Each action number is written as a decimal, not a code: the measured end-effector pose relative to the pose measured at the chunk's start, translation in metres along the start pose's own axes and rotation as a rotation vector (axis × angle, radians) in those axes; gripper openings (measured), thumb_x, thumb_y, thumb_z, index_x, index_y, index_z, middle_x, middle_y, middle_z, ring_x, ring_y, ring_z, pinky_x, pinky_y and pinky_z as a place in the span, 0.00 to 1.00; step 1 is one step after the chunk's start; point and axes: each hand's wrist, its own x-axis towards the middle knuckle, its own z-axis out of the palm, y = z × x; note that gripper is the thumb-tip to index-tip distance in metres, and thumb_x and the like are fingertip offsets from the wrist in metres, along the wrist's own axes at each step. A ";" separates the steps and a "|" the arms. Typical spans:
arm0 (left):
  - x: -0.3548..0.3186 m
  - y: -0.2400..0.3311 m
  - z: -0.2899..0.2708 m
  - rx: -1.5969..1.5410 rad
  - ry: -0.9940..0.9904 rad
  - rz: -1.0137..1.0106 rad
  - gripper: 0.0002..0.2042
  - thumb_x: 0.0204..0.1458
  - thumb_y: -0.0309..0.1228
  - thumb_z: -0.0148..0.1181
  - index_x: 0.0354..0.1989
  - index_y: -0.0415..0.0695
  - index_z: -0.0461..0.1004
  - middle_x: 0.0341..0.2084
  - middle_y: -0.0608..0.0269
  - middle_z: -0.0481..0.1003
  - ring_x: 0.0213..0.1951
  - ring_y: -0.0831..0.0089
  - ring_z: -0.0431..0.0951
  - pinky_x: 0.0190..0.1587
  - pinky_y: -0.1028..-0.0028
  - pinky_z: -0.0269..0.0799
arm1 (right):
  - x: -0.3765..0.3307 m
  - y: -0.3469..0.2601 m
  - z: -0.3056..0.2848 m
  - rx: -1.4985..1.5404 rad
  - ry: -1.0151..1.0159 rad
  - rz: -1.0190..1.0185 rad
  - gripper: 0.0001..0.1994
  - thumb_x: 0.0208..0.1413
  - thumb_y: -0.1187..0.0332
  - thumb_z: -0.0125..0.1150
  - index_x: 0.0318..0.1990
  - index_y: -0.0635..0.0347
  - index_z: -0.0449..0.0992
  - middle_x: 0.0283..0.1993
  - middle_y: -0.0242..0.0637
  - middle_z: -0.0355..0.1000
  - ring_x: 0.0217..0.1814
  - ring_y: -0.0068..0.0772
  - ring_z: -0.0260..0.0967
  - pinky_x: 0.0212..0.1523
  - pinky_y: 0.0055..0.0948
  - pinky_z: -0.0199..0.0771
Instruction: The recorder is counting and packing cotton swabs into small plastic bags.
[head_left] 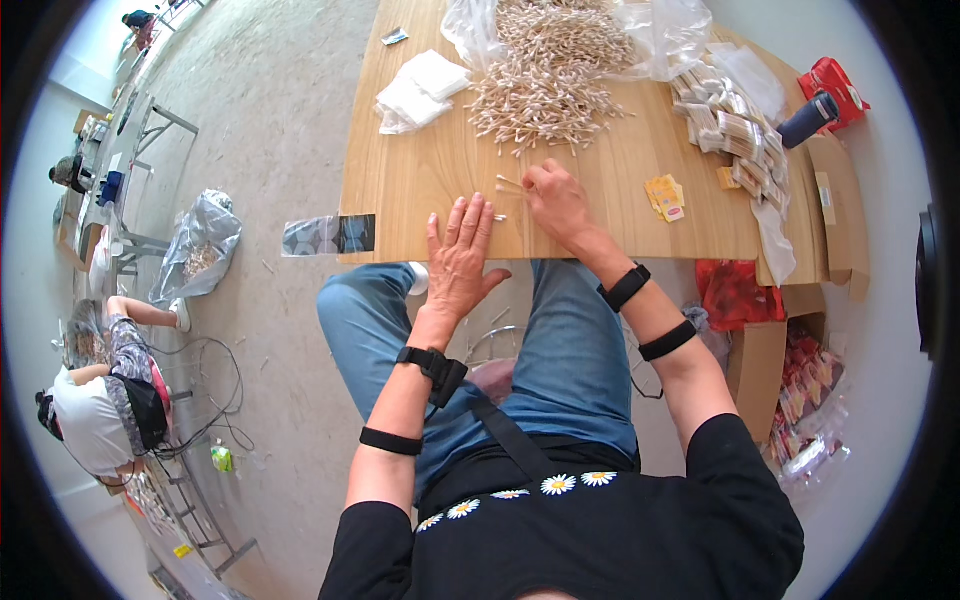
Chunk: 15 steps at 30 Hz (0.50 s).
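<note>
Slim, pale-stemmed cotton swabs point(545, 95) with whitish tips lay heaped on the wood-grained table point(420, 170), at least 1 pinched in the right hand point(558, 205), while the left hand point(460, 258) (fingers spread wide) rested at the near edge, a crumpled plastic bag point(215, 230) slumping on the grey floor point(270, 140).

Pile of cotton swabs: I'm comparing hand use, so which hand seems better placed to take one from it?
Probably the right. The right hand is nearer the swab pile, curled at loose swabs; the left hand lies outstretched across the near edge of the table, farther off.
</note>
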 end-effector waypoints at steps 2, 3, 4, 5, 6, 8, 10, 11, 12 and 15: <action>0.001 0.002 -0.001 -0.013 -0.003 0.003 0.54 0.31 0.49 0.75 0.70 0.44 0.54 0.71 0.59 0.52 0.71 0.60 0.49 0.70 0.47 0.39 | 0.005 0.001 0.005 -0.012 0.004 0.022 0.04 0.55 0.71 0.55 0.33 0.58 0.76 0.38 0.45 0.72 0.41 0.53 0.73 0.42 0.47 0.74; 0.001 0.003 -0.001 -0.024 -0.006 -0.001 0.54 0.31 0.49 0.75 0.70 0.44 0.54 0.71 0.59 0.52 0.71 0.60 0.49 0.70 0.47 0.39 | 0.007 -0.001 0.008 -0.010 0.007 0.032 0.04 0.55 0.72 0.55 0.33 0.58 0.76 0.38 0.45 0.72 0.40 0.53 0.73 0.42 0.47 0.74; 0.001 0.003 -0.001 -0.023 -0.005 -0.002 0.54 0.31 0.49 0.75 0.70 0.44 0.54 0.71 0.59 0.52 0.71 0.60 0.49 0.70 0.47 0.39 | 0.009 -0.003 0.011 -0.008 0.011 0.043 0.04 0.54 0.72 0.55 0.32 0.58 0.76 0.37 0.45 0.72 0.40 0.53 0.73 0.41 0.47 0.74; 0.001 0.003 -0.001 -0.019 -0.005 0.002 0.55 0.31 0.49 0.75 0.70 0.44 0.53 0.71 0.59 0.52 0.71 0.60 0.49 0.70 0.47 0.39 | 0.009 -0.006 0.014 -0.009 0.011 0.042 0.04 0.54 0.72 0.55 0.32 0.58 0.76 0.37 0.45 0.72 0.40 0.53 0.73 0.41 0.47 0.74; 0.001 0.002 -0.001 -0.014 -0.005 0.001 0.55 0.30 0.48 0.75 0.71 0.44 0.53 0.71 0.59 0.52 0.71 0.60 0.50 0.70 0.47 0.40 | 0.008 -0.014 0.017 -0.011 -0.030 0.014 0.04 0.54 0.72 0.55 0.31 0.58 0.76 0.37 0.45 0.72 0.40 0.53 0.73 0.41 0.46 0.74; 0.001 0.001 -0.001 -0.023 0.000 0.000 0.55 0.31 0.48 0.75 0.71 0.44 0.52 0.71 0.59 0.52 0.71 0.60 0.50 0.70 0.47 0.39 | 0.007 -0.021 0.020 -0.014 -0.072 -0.015 0.04 0.54 0.73 0.55 0.31 0.58 0.76 0.37 0.45 0.72 0.40 0.53 0.73 0.41 0.46 0.74; 0.000 -0.001 -0.001 -0.033 0.002 0.000 0.55 0.31 0.48 0.75 0.71 0.44 0.52 0.71 0.58 0.51 0.72 0.60 0.49 0.70 0.47 0.39 | 0.006 -0.022 0.023 0.058 -0.025 -0.027 0.03 0.53 0.73 0.55 0.31 0.58 0.76 0.37 0.45 0.72 0.41 0.53 0.73 0.41 0.46 0.74; 0.000 -0.001 -0.002 -0.052 -0.005 -0.001 0.55 0.32 0.48 0.75 0.71 0.43 0.52 0.71 0.59 0.50 0.72 0.60 0.48 0.70 0.47 0.38 | 0.006 -0.021 0.024 0.059 -0.026 -0.028 0.03 0.53 0.73 0.55 0.31 0.58 0.76 0.37 0.45 0.72 0.41 0.53 0.73 0.41 0.46 0.74; 0.000 -0.001 -0.003 -0.072 -0.011 0.000 0.55 0.32 0.49 0.74 0.71 0.43 0.52 0.72 0.59 0.49 0.73 0.60 0.47 0.70 0.46 0.37 | 0.006 -0.020 0.022 0.057 -0.023 -0.006 0.03 0.53 0.73 0.55 0.31 0.58 0.76 0.37 0.44 0.72 0.41 0.53 0.73 0.42 0.45 0.74; 0.001 0.000 -0.006 -0.069 -0.025 -0.020 0.56 0.32 0.49 0.75 0.71 0.42 0.51 0.72 0.57 0.49 0.73 0.60 0.45 0.71 0.45 0.34 | 0.004 -0.020 0.024 0.044 -0.034 -0.002 0.03 0.52 0.73 0.56 0.31 0.58 0.76 0.37 0.44 0.73 0.41 0.53 0.73 0.42 0.45 0.74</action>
